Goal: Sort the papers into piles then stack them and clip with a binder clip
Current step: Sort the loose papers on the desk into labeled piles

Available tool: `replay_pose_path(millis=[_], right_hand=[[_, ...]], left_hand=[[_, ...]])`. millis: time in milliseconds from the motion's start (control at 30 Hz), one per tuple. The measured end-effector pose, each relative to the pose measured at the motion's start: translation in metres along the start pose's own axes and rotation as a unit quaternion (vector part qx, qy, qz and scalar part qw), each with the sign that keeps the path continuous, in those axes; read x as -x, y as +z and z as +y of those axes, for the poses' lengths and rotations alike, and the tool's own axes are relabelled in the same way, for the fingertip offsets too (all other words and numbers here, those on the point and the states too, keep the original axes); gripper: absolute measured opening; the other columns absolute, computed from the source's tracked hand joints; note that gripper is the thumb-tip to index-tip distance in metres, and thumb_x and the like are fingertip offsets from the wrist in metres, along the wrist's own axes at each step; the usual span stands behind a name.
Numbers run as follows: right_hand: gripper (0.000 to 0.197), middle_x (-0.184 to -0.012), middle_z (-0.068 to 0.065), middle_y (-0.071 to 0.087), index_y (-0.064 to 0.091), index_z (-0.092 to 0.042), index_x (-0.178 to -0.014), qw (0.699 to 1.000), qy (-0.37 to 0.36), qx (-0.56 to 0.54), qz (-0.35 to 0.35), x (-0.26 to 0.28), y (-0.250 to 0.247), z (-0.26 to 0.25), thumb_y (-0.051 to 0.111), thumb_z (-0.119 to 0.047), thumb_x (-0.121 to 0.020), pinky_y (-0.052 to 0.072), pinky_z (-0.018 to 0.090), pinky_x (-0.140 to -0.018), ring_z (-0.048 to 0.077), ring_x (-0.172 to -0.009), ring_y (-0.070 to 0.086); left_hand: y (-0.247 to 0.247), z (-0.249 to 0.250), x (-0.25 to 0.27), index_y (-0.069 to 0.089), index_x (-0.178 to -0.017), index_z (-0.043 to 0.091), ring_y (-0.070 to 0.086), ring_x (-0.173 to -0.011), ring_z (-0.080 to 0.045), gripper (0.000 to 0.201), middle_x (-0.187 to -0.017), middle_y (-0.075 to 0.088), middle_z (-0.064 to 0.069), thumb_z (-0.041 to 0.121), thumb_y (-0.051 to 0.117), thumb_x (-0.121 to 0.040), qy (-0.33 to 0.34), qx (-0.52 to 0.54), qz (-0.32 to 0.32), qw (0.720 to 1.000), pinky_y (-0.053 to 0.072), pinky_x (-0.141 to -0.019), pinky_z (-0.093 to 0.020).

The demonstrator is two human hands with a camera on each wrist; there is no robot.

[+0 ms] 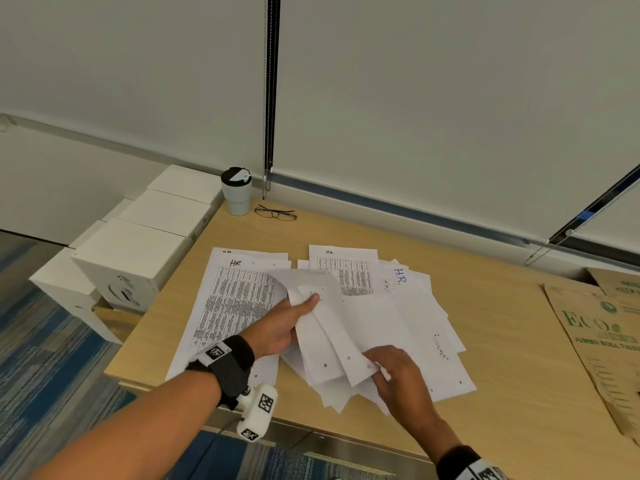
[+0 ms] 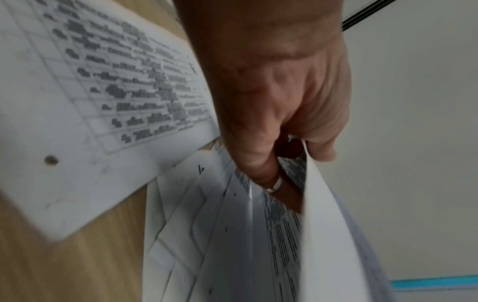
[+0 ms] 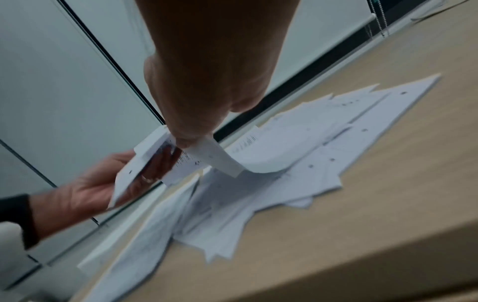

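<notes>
- While the left hand (image 1: 284, 323) pinches a fan of lifted sheets (image 1: 332, 327), thumb on top, the right hand (image 1: 398, 370) seemingly pinches their near corner.
- Loose papers (image 1: 426, 320) lie beneath on the surface (image 1: 502, 341), beside the HR pile (image 1: 235, 303).

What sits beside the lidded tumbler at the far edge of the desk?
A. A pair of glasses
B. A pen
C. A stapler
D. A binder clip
A: a dark-framed pair of glasses lies folded on the desk just right of the tumbler; no clip, stapler or pen shows there.
</notes>
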State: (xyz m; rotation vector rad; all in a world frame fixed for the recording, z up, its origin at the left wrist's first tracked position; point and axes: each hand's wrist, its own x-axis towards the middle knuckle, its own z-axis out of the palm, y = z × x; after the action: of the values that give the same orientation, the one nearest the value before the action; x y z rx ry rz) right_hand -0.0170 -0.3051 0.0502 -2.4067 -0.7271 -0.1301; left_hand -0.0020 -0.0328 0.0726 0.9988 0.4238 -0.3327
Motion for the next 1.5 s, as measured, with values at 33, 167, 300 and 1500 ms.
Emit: replay_pose_path(millis=[33, 167, 300, 1500], right_hand=[[0.011, -0.102, -0.007, 0.077, 0.076, -0.030, -0.099, 0.999, 0.017, -0.029, 0.001, -0.006, -0.006, -0.006, 0.076, -0.031, -0.088, 0.056, 0.023, -0.083, 0.017, -0.093, 0.073], [0.025, -0.096, -0.008, 0.077, 0.072, -0.026, -0.081, 0.977, 0.086, -0.196, -0.023, -0.036, -0.040, -0.035, 0.081, -0.002, -0.084, 0.058, 0.030, -0.084, 0.011, -0.097, 0.072], [0.021, -0.116, -0.008, 0.076, 0.066, -0.026, -0.123, 0.918, 0.165, -0.348, 0.092, -0.063, -0.073, -0.064, 0.060, -0.028, -0.103, 0.058, 0.022, -0.087, 0.004, -0.108, 0.072], [0.075, -0.150, 0.014, 0.051, 0.038, -0.011, -0.152, 0.955, 0.264, -0.117, -0.067, -0.127, 0.048, -0.066, 0.078, -0.030, -0.091, 0.046, 0.038, -0.106, 0.030, -0.131, 0.055]], left_hand=[[-0.003, 0.008, 0.001, 0.067, -0.127, 0.011, 0.073, -0.111, -0.027, 0.029, -0.126, 0.074, -0.015, 0.026, 0.062, -0.103, 0.007, -0.003, 0.008, 1.000, 0.057, -0.099, -0.042], [-0.018, 0.042, 0.006, 0.065, -0.131, 0.009, 0.065, -0.125, -0.035, 0.036, -0.130, 0.072, -0.018, 0.029, 0.064, -0.101, 0.047, 0.001, 0.054, 0.997, 0.050, -0.109, -0.051], [-0.019, 0.080, 0.036, 0.063, -0.125, 0.011, 0.071, -0.113, -0.028, 0.025, -0.123, 0.074, -0.010, 0.014, 0.064, -0.100, 0.154, -0.143, 0.069, 0.975, 0.055, -0.101, -0.043], [-0.158, 0.041, 0.012, 0.068, -0.120, 0.003, 0.068, -0.107, -0.031, 0.035, -0.112, 0.073, -0.011, 0.015, 0.081, -0.089, 0.063, -0.275, 0.210, 0.936, 0.053, -0.079, -0.029]])
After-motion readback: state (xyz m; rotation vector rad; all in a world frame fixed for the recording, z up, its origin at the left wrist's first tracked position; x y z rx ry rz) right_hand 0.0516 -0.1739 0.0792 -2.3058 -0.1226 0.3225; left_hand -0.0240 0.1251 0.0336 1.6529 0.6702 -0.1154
